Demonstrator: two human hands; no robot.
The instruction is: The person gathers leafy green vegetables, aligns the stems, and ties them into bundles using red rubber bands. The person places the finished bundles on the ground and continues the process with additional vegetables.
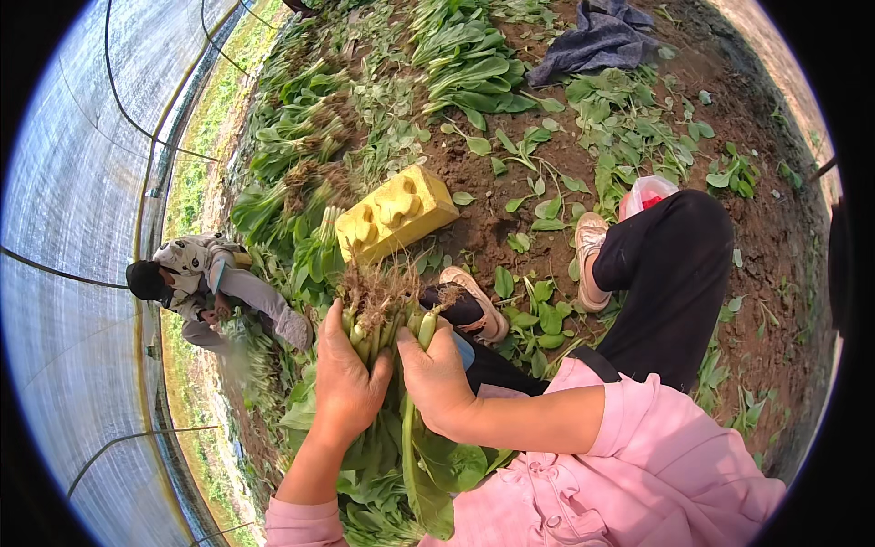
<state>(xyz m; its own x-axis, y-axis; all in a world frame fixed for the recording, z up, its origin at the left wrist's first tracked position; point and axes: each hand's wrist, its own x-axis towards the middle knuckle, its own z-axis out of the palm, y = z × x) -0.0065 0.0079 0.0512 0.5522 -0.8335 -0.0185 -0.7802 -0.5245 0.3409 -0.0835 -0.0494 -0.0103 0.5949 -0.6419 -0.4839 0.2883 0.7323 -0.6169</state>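
A bunch of leafy greens (374, 331) with pale stems is held between my two hands, its brown roots (383, 287) pointing away from me. My left hand (350, 386) wraps the bunch from the left side. On the right side, my right hand (434, 372) grips the stems, with its thumb against one thick stem. The broad green leaves (437, 455) hang down toward my pink shirt. Just beyond the roots lies a yellow block (396, 215) with rounded hollows in its face. My hands partly hide the stems.
Rows of pulled greens lie on the soil at left (301, 150) and in a pile at the top (472, 65). A dark cloth (595, 37) and a plastic bag (649, 195) are to the right. Another person (212, 287) sits at left, near the plastic-sheet wall (75, 205).
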